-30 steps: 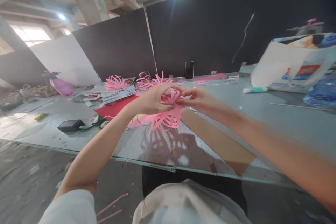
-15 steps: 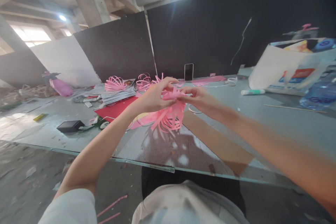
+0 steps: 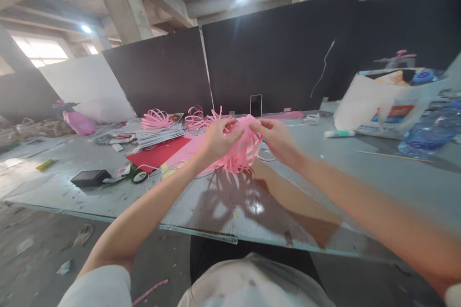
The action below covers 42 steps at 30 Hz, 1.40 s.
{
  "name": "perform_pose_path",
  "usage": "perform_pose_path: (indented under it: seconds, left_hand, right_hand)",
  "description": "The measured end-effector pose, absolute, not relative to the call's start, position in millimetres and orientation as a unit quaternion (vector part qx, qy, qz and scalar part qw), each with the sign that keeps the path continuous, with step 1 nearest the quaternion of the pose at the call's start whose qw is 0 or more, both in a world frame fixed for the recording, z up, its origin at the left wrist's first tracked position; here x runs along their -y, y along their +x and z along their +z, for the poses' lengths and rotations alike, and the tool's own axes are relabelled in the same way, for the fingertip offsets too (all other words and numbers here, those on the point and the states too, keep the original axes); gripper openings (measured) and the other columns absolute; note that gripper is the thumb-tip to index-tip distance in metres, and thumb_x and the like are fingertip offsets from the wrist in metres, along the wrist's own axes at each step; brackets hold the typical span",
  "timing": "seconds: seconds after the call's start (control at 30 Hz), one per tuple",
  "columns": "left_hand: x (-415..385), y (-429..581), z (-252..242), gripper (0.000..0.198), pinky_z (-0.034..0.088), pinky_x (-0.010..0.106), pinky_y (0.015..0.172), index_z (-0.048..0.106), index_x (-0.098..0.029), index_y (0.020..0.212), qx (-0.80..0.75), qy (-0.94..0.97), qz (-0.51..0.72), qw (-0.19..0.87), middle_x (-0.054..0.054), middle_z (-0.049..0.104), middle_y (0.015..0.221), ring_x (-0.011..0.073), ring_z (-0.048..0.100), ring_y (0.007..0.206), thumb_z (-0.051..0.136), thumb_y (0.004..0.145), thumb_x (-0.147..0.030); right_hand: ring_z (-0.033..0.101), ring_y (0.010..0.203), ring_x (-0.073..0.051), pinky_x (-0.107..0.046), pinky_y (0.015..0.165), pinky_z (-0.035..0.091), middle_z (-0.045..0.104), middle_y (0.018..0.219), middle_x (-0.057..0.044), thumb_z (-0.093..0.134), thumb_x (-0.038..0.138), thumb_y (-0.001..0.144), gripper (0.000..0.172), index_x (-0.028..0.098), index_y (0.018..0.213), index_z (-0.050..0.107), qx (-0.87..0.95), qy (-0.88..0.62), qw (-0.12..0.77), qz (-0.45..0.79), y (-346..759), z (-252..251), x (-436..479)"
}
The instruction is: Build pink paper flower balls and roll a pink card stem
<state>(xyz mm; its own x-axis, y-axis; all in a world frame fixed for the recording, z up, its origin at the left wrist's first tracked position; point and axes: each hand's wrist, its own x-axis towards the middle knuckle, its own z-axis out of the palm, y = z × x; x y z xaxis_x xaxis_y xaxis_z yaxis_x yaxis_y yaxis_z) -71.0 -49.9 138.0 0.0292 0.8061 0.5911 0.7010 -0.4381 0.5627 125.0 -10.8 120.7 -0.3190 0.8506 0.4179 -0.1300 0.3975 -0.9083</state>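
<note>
Between my hands, above the table, hangs a pink paper flower (image 3: 239, 156) made of looped strips, its loops fanning downward. My left hand (image 3: 220, 136) grips its left side, fingers curled around the paper. On the upper right edge, my right hand (image 3: 275, 135) pinches the paper between thumb and fingers. More looped pink paper (image 3: 156, 119) lies on a stack of sheets (image 3: 162, 134) to the left. Another bunch of pink loops (image 3: 196, 117) sits just behind my left hand. A brown cardboard strip (image 3: 295, 201) lies below and to the right.
Red paper (image 3: 156, 153), a black box (image 3: 90, 178) and a roll of tape (image 3: 139, 177) lie on the left. A phone (image 3: 256, 105) stands at the back. To the right are a marker (image 3: 339, 134), a thin stick (image 3: 392, 156), a white bag (image 3: 360, 100) and a plastic bottle (image 3: 430, 132).
The pink paper flower has turned in my hands, and a broader part of its top now shows. My hands have moved slightly apart. The view has shifted a little.
</note>
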Motion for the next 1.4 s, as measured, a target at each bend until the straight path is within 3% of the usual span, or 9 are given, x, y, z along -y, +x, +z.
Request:
perform_pose_path:
  seconds: [0.27, 0.37, 0.5, 0.67, 0.77, 0.9, 1.1, 1.27, 1.4]
  left_hand:
    - [24.8, -86.2, 144.1, 0.037, 0.031, 0.03, 0.064, 0.058, -0.019, 0.068, -0.457, 0.697, 0.464, 0.3, -0.004, 0.049, 0.068, 0.0116, 0.042, 0.064, 0.076, 0.089, -0.043]
    - [13.8, -87.9, 141.6, 0.03, 0.036, 0.029, 0.066, 0.068, -0.018, 0.079, -0.427, 0.664, 0.486, 0.376, -0.002, 0.057, 0.072, 0.0122, 0.047, 0.066, 0.078, 0.087, -0.045]
    - [-1.8, -91.0, 134.0, 0.031, 0.046, 0.031, 0.08, 0.077, -0.017, 0.096, -0.412, 0.655, 0.501, 0.389, 0.006, 0.073, 0.093, 0.0174, 0.062, 0.086, 0.081, 0.085, -0.046]
    - [-7.0, -101.0, 117.1, 0.033, 0.046, 0.029, 0.073, 0.074, -0.017, 0.09, -0.463, 0.615, 0.483, 0.418, 0.003, 0.069, 0.083, 0.0143, 0.058, 0.075, 0.08, 0.084, -0.049]
    - [0.1, -111.0, 103.8, 0.033, 0.044, 0.028, 0.068, 0.071, -0.017, 0.086, -0.493, 0.592, 0.489, 0.41, 0.001, 0.066, 0.079, 0.0135, 0.055, 0.072, 0.077, 0.087, -0.05]
    - [8.3, -131.0, 86.0, 0.036, 0.044, 0.027, 0.063, 0.069, -0.018, 0.083, -0.522, 0.546, 0.508, 0.413, -0.001, 0.062, 0.072, 0.0137, 0.055, 0.068, 0.081, 0.084, -0.052]
    - [5.9, -140.6, 51.0, 0.045, 0.054, 0.029, 0.067, 0.079, -0.017, 0.099, -0.493, 0.39, 0.536, 0.563, 0.006, 0.078, 0.088, 0.0194, 0.071, 0.073, 0.094, 0.075, -0.051]
    - [3.2, -127.9, 27.4, 0.038, 0.061, 0.037, 0.077, 0.082, -0.018, 0.1, -0.468, 0.317, 0.549, 0.615, 0.011, 0.082, 0.098, 0.0254, 0.077, 0.079, 0.095, 0.077, -0.046]
    - [1.4, -126.1, 15.0, 0.036, 0.062, 0.04, 0.083, 0.084, -0.019, 0.102, -0.461, 0.3, 0.556, 0.623, 0.013, 0.083, 0.106, 0.0297, 0.079, 0.088, 0.096, 0.078, -0.043]
  right_hand:
    - [0.058, 0.075, -0.017, -0.033, 0.07, 0.045, 0.071, 0.083, -0.003, 0.075, 0.046, 0.091, 0.027, 0.021, 0.081, 0.076, 0.696, -0.288, 0.501, 0.426, 117.2, 125.2, -17.5]
    - [0.056, 0.073, -0.017, -0.034, 0.07, 0.044, 0.069, 0.08, -0.002, 0.074, 0.048, 0.092, 0.03, 0.021, 0.08, 0.074, 0.709, -0.298, 0.478, 0.425, 114.9, 129.0, -27.9]
    - [0.059, 0.081, -0.019, -0.035, 0.077, 0.046, 0.071, 0.086, -0.002, 0.073, 0.052, 0.093, 0.032, 0.021, 0.085, 0.075, 0.732, -0.304, 0.447, 0.415, 114.4, 134.3, -37.5]
    - [0.066, 0.106, -0.025, -0.04, 0.093, 0.048, 0.077, 0.119, -0.006, 0.069, 0.051, 0.096, 0.031, 0.026, 0.111, 0.078, 0.745, -0.352, 0.426, 0.373, 133.9, 126.5, -48.3]
    - [0.067, 0.105, -0.025, -0.043, 0.094, 0.049, 0.075, 0.125, -0.005, 0.061, 0.05, 0.101, 0.03, 0.028, 0.116, 0.076, 0.754, -0.401, 0.387, 0.348, 157.3, 102.8, -57.7]
    - [0.066, 0.116, -0.029, -0.046, 0.101, 0.049, 0.075, 0.123, -0.007, 0.057, 0.049, 0.105, 0.027, 0.027, 0.114, 0.072, 0.795, -0.404, 0.367, 0.265, 189.1, 52.8, -68.3]
    - [0.067, 0.115, -0.032, -0.051, 0.099, 0.047, 0.076, 0.12, -0.012, 0.055, 0.037, 0.107, 0.018, 0.025, 0.116, 0.067, 0.866, -0.386, 0.309, 0.068, 211.2, -2.5, -66.7]
    - [0.067, 0.119, -0.033, -0.051, 0.098, 0.048, 0.073, 0.129, -0.012, 0.059, 0.043, 0.107, 0.025, 0.027, 0.127, 0.061, 0.899, -0.376, 0.222, 0.042, 213.9, -13.2, -63.5]
    - [0.069, 0.117, -0.033, -0.05, 0.094, 0.049, 0.074, 0.125, -0.012, 0.056, 0.041, 0.108, 0.023, 0.029, 0.127, 0.06, 0.885, -0.405, 0.225, 0.041, 218.7, -18.8, -64.6]
